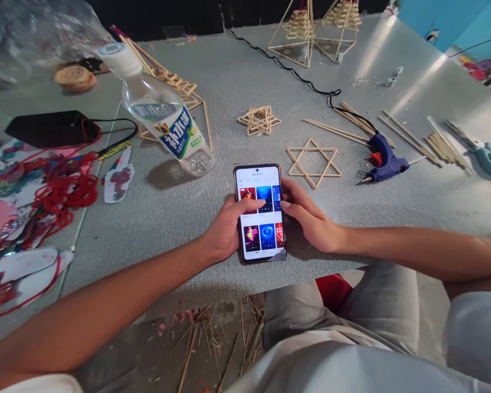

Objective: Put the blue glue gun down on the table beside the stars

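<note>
A smartphone [259, 180] lies flat on the grey table [237, 82], its screen lit with coloured tiles. My left hand [225, 229] grips its left edge, thumb laid across the screen. My right hand [309, 215] curls against the right edge, fingertips touching the phone's side. A flat six-pointed star of wooden sticks [313, 162] lies just right of the phone. A thicker stacked stick star [259, 120] sits behind it.
A clear plastic water bottle [163, 117] leans left of the phone. A blue glue gun [382, 158] with black cord, loose sticks [437, 144] and scissors [489, 158] lie right. Stick pyramids [306, 33] stand at the back. Red cords [61, 185] and a black mask [53, 128] lie left.
</note>
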{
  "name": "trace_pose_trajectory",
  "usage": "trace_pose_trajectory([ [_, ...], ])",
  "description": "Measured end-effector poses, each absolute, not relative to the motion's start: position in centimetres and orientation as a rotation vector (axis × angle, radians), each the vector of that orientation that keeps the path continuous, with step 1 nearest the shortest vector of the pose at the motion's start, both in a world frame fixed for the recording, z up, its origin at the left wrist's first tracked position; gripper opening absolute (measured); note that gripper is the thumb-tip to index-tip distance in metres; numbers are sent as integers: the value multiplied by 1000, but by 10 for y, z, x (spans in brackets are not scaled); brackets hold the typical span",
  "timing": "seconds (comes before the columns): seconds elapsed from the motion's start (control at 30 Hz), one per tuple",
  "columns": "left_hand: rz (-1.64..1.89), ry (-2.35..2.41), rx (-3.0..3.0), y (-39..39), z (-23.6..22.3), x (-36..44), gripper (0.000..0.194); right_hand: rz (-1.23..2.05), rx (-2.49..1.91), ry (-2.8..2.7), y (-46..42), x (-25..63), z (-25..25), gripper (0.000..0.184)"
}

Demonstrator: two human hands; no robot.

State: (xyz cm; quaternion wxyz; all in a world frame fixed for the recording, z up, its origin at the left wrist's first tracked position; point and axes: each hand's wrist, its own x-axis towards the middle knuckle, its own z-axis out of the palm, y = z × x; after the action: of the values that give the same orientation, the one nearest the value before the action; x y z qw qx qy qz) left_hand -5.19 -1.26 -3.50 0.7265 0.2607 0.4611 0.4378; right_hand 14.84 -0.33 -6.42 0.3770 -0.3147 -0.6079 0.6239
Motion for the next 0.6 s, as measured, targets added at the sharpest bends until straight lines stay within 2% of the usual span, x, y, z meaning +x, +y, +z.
trace_pose_trajectory([
  [0.07, 972, 966, 554, -11, -35, -52, 48, 1605, -767, -1575, -4, 148, -65, 57],
  [0.23, 991, 854, 530, -9, -31, -51, 34, 1572, -675, -1704, -7, 146, -66, 91],
  [0.33, 989, 846, 532, -9, -30, -51, 31, 1530, -668, -1732, -8, 145, -68, 97],
  [0.4, 970, 835, 528, -9, -32, -52, 34, 1507, -689, -1733, -7, 146, -69, 87],
  [0.53, 981, 853, 516, -9, -40, -56, 45, 1491, -757, -1609, -2, 144, -70, 51],
  [0.6, 989, 853, 503, -8, -44, -58, 49, 1518, -782, -1535, 0, 143, -68, 42],
])
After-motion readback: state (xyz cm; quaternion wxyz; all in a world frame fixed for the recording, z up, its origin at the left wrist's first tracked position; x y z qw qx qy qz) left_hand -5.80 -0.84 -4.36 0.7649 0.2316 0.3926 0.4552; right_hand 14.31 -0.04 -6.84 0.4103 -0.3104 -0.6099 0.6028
